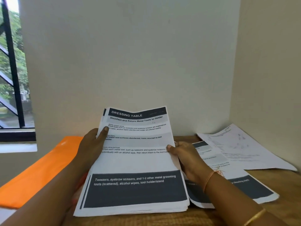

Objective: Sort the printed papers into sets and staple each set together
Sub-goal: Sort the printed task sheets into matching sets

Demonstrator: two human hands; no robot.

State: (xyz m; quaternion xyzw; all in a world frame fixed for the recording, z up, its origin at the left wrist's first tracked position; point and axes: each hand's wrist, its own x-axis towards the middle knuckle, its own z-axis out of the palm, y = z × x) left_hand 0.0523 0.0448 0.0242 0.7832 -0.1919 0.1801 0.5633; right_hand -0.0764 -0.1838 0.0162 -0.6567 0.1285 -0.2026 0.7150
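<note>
A thick stack of printed papers [136, 162] stands tilted up from the wooden table, its top sheet headed "DRESSING TABLE". My left hand [92, 144] grips the stack's left edge, thumb on the front. My right hand [187, 157] grips the right edge, thumb on the top sheet and fingers behind. A second printed sheet with a dark band [234, 180] lies flat on the table to the right, partly under my right wrist. Further right, more white sheets [241, 149] lie in the corner. No stapler is visible.
An orange folder [37, 170] lies at the left, sticking out past the wooden table [286, 185]. Walls close the table in at the back and right. A barred window [13, 70] is at the far left.
</note>
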